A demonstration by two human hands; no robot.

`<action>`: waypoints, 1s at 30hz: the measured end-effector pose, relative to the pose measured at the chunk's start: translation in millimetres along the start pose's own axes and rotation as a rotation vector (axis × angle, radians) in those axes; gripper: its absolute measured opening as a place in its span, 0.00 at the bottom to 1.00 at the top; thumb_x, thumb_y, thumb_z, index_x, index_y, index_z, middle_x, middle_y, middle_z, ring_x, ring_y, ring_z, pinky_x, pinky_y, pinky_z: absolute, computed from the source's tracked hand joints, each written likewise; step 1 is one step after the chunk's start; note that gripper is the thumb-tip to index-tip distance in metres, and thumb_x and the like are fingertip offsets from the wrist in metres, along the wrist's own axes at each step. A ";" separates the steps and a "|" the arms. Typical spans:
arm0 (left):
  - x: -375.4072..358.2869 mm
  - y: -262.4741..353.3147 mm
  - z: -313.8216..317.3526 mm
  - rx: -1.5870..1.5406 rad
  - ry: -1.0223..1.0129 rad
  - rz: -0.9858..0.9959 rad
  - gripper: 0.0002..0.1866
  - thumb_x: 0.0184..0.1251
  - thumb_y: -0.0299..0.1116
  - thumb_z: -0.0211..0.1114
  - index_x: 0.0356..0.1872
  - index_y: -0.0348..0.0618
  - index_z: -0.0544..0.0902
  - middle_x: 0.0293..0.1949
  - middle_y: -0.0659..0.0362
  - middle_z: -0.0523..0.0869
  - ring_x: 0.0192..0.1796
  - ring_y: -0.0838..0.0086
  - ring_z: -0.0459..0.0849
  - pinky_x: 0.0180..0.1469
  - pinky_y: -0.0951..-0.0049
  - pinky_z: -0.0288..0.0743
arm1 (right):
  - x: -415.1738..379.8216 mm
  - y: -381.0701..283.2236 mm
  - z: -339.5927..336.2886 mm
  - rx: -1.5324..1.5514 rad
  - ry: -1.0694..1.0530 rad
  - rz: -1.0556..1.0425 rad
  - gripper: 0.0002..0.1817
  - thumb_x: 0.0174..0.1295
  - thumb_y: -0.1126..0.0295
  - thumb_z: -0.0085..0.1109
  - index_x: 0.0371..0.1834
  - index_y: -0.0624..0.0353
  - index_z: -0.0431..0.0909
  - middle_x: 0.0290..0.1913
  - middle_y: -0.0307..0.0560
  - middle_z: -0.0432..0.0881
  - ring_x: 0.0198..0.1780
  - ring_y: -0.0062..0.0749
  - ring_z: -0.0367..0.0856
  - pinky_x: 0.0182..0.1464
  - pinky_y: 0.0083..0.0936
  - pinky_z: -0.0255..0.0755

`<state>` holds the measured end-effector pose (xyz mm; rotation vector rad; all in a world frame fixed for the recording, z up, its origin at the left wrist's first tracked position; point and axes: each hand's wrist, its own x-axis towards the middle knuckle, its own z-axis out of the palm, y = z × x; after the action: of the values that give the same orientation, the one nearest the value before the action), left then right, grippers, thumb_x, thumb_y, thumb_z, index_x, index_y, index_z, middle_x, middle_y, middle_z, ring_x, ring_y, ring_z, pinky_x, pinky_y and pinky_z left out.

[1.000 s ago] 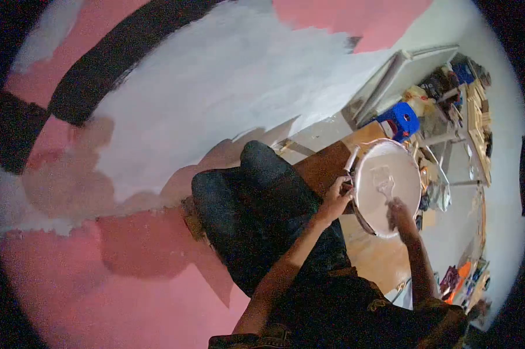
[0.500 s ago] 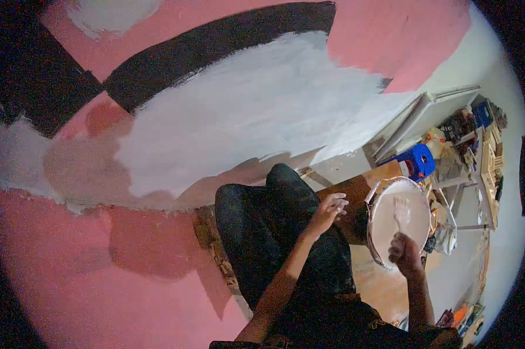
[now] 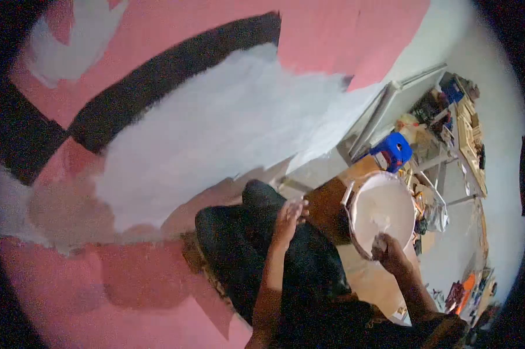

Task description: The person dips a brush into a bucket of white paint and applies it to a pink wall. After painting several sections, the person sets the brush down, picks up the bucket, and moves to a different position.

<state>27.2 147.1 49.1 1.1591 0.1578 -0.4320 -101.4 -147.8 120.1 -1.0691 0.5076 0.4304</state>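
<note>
My right hand (image 3: pixel 385 249) is closed around the handle of a paintbrush (image 3: pixel 380 225), over the near side of an open bucket (image 3: pixel 415 224). Pale paint (image 3: pixel 378 200) coats the inside of the bucket, and the brush's bristle end is down in it, hardly distinguishable. My left hand (image 3: pixel 291 218) hangs in the air over my dark trousers (image 3: pixel 268 232), fingers loosely stretched, holding nothing. White smudges show on its fingertips.
To the left rises a wall (image 3: pixel 216 139) painted pink, black and greyish white. A cardboard box (image 3: pixel 326 209) and a blue plastic stool (image 3: pixel 395 151) stand beyond the bucket. Cluttered shelving (image 3: pixel 448 157) and a leaning frame (image 3: pixel 376 122) are at the right.
The brush has gone lower into the paint, so its bristles show less. My left hand remains raised with fingers outstretched. The whole view has shifted, with the bucket now further left.
</note>
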 end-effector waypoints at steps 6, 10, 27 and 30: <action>4.9 -26.9 -16.0 -0.049 -0.008 0.157 0.15 0.68 0.36 0.52 0.51 0.40 0.73 0.32 0.64 0.77 0.28 0.81 0.73 0.32 0.79 0.69 | 7.3 0.2 -18.0 0.147 0.179 -0.085 0.07 0.65 0.61 0.43 0.32 0.48 0.66 0.21 0.31 0.63 0.21 0.19 0.62 0.22 0.19 0.56; -10.0 10.2 -27.8 0.126 0.100 0.200 0.13 0.67 0.34 0.53 0.50 0.45 0.76 0.25 0.67 0.69 0.24 0.84 0.67 0.28 0.81 0.65 | -6.4 -29.0 -16.4 0.059 0.249 -0.146 0.11 0.65 0.57 0.47 0.29 0.49 0.66 0.16 0.29 0.58 0.16 0.17 0.56 0.20 0.17 0.51; -34.0 253.6 -71.3 0.736 0.668 1.255 0.14 0.62 0.36 0.50 0.38 0.34 0.77 0.30 0.58 0.78 0.29 0.74 0.74 0.35 0.73 0.70 | 18.8 -110.0 28.9 -0.245 0.154 -0.187 0.13 0.66 0.59 0.42 0.49 0.51 0.64 0.28 0.39 0.73 0.15 0.17 0.60 0.14 0.14 0.54; -51.2 336.9 -21.5 1.004 0.505 1.388 0.11 0.58 0.32 0.56 0.37 0.37 0.81 0.35 0.53 0.78 0.38 0.63 0.76 0.46 0.65 0.68 | 58.6 -137.4 44.1 -0.369 0.120 -0.206 0.11 0.65 0.58 0.44 0.47 0.45 0.66 0.25 0.35 0.71 0.15 0.14 0.59 0.13 0.11 0.49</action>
<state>120.6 290.3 344.7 2.0068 -0.4904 1.1553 31.2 -160.5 200.8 -1.4954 0.4266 0.2834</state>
